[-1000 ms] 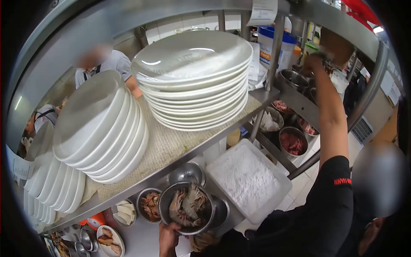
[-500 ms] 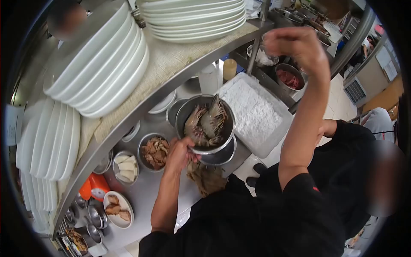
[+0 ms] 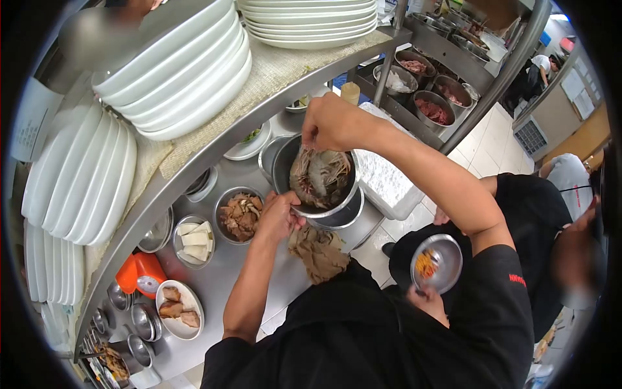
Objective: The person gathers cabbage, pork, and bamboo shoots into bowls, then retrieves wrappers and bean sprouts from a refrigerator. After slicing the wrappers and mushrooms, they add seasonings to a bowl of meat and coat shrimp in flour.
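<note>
A metal bowl with several raw, shell-on shrimp is tilted over the steel counter. My left hand grips its near left rim, fingers closed. Over the bowl's far side, my right hand points down with its fingers pinched together at the shrimp; whether anything is between the fingertips cannot be made out. Another metal bowl sits partly hidden beneath. A crumpled brown cloth lies just below the bowls. Left of my left hand stands a bowl of brown cooked pieces.
White dishes are stacked on the shelf above. A tray of white powder is behind the bowl at right. White blocks, an orange scale and a meat plate stand left. A co-worker at right holds a metal bowl.
My right hand has come down from high at the right to the shrimp bowl. The co-worker's metal bowl has come into view. The view has shifted slightly.
</note>
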`<state>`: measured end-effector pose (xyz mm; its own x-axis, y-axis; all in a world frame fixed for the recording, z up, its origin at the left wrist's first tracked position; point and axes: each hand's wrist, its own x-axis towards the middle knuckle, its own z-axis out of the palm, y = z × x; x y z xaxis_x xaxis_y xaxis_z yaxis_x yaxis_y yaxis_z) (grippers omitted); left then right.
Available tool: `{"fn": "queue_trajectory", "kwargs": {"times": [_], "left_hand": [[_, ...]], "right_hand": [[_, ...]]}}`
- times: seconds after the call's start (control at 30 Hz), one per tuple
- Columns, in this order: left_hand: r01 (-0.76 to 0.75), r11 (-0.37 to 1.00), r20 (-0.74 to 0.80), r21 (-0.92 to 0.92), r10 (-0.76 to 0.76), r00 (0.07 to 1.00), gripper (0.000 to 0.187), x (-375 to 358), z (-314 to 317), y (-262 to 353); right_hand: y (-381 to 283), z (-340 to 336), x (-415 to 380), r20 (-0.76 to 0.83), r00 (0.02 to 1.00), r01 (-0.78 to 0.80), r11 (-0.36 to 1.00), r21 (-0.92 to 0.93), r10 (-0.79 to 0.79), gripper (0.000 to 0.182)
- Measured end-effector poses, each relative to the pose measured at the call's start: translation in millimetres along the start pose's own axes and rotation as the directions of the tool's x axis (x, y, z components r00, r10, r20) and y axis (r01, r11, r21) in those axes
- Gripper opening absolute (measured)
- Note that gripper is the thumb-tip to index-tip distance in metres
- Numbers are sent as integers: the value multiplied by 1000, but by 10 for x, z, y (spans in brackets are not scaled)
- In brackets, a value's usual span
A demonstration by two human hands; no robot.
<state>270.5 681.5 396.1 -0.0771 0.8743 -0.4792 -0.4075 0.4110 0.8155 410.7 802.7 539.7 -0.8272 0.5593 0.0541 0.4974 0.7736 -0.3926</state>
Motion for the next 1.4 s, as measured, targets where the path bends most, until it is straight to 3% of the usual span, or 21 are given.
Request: {"fn": "queue_trajectory", "kwargs": {"times": [0.13, 0.23, 0.3, 0.43, 0.53, 0.63, 0.73, 0.83, 0.93, 1.0, 1.1, 1.13, 1.2, 1.27, 1.3, 1.33, 1.37, 1.4], "left_hand": [[47, 999, -56, 25, -46, 997, 10, 16, -115, -34], [50, 997, 43, -52, -47, 998, 11, -44, -150, -51], [56, 997, 13, 52, -56, 998, 11, -17, -203, -101], [30, 1000, 23, -4, -30, 999, 10, -84, -219, -86], [38, 998, -22, 43, -37, 999, 8, -92, -209, -112], [29, 993, -13, 111, -28, 1000, 8, -145, -132, -19], [32, 996, 32, 87, -35, 999, 9, -129, -125, -75], [-5, 972, 77, 233, -13, 997, 10, -28, -60, -56], [65, 994, 62, 86, -71, 996, 10, -79, 66, 15], [44, 993, 108, 109, -56, 993, 11, 39, 136, -12], [-49, 984, 149, 170, 23, 989, 13, 171, 355, 121], [-44, 983, 154, 181, 16, 988, 13, 231, 448, 157], [-246, 945, 167, 216, 213, 963, 14, 362, 699, 199], [-272, 917, 185, 291, 225, 957, 23, 552, 901, 158], [-296, 855, 182, 425, 240, 954, 28, 599, 1029, 140], [-324, 771, 188, 548, 264, 946, 35, 659, 1152, 156], [-265, 753, 207, 602, 173, 963, 47, 784, 1213, 113], [-275, 689, 208, 671, 182, 961, 51, 817, 1312, 115]], "right_hand": [[-34, 52, 20, -56, 998, 35, 999, -24, -36, 17], [-39, 55, -35, -141, 987, 73, 997, -13, -74, 18], [-78, 35, -74, -146, 989, -16, 999, -46, 9, 21], [-23, 97, -138, -134, 990, -34, 997, 71, 43, 17], [-57, 105, -176, -94, 996, -1, 1000, 31, 4, 21], [28, 160, -193, -132, 989, -56, 997, 52, 62, 23], [80, 220, -254, -174, 984, -13, 999, 52, 22, 24], [117, 216, -290, -187, 981, -51, 997, 54, 60, 18], [101, 124, -402, -132, 988, -72, 994, 83, 82, 16], [236, 230, -439, -178, 977, -105, 993, 61, 115, 14], [446, 203, -505, -253, 965, -28, 987, 161, 68, 13], [519, 203, -539, -251, 957, -107, 983, 151, 143, 18], [697, 277, -641, -246, 942, -196, 969, 148, 228, 23], [953, 482, -755, -492, 849, -145, 980, 137, 194, 43], [1074, 640, -852, -538, 831, -133, 990, 56, 142, 60], [1204, 765, -913, -556, 828, -148, 986, -79, 80, 72], [1348, 929, -1001, -508, 857, -187, 970, -154, 85, 85], [1443, 1081, -1060, -504, 853, -251, 953, -171, 135, 90]]}}
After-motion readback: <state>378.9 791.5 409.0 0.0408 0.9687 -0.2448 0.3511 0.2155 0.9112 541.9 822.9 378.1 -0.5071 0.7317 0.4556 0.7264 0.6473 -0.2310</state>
